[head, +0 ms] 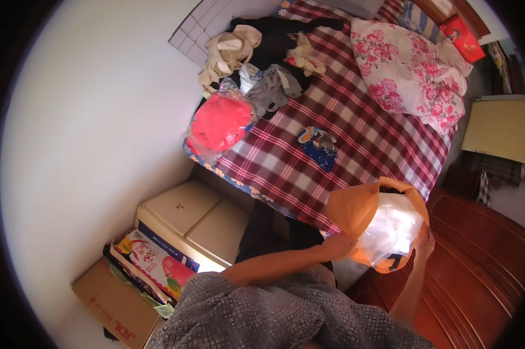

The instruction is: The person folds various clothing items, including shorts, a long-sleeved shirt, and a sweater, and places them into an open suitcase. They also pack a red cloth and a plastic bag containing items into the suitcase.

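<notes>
An orange fabric bag (354, 209) hangs between my hands at the lower right, its mouth spread apart. Inside it a clear plastic package (389, 231) shines in the light, its contents hard to tell. My left hand (341, 245) grips the bag's near left rim. On the right rim, my right hand (424, 245) holds on, its fingers partly hidden. Beyond the bag, a small folded blue patterned cloth (319, 148) lies on the plaid bedsheet (280, 165). Red cloth in a clear plastic bag (223, 122) rests at the bed's left edge.
Heaped clothes (271, 52) and a floral quilt (410, 70) lie on the bed. Cardboard boxes (179, 209) stand at the lower left beside the wall. A reddish wooden panel (472, 257) is close on the right, with a pale yellow tabletop (502, 128) farther back.
</notes>
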A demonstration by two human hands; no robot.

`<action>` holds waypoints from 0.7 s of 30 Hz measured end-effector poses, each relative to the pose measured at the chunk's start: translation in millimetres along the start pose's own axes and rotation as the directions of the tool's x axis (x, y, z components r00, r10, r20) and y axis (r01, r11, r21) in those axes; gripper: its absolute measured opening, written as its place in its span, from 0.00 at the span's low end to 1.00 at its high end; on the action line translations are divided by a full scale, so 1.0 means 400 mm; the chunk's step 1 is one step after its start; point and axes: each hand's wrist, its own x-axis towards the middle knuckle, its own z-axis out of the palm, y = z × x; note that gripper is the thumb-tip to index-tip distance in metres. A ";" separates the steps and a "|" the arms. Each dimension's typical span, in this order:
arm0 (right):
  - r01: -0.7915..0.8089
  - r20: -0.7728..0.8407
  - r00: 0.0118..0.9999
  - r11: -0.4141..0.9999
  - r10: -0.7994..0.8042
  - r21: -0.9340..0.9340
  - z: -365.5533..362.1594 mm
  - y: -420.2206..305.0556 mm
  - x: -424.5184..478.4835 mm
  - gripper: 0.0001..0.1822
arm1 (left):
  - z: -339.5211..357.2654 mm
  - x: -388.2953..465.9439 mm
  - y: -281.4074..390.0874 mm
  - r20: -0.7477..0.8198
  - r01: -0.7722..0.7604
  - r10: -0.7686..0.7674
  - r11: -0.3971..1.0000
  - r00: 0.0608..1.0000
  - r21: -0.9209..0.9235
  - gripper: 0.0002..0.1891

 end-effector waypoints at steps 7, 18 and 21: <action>-0.031 0.066 0.997 0.964 0.050 -0.265 0.306 0.223 0.145 0.32 | 0.045 0.140 -0.242 0.063 -0.047 0.057 0.987 0.996 -0.152 0.22; -0.243 0.018 0.964 0.855 0.264 0.457 0.295 0.043 0.069 0.15 | -0.260 -0.136 -0.528 -0.145 0.099 -0.775 0.258 0.615 -0.961 0.15; -0.093 -0.054 0.990 0.876 0.134 0.474 0.277 -0.047 0.044 0.16 | -0.316 -0.174 -0.590 -0.123 -0.006 -0.810 0.147 0.574 -0.989 0.14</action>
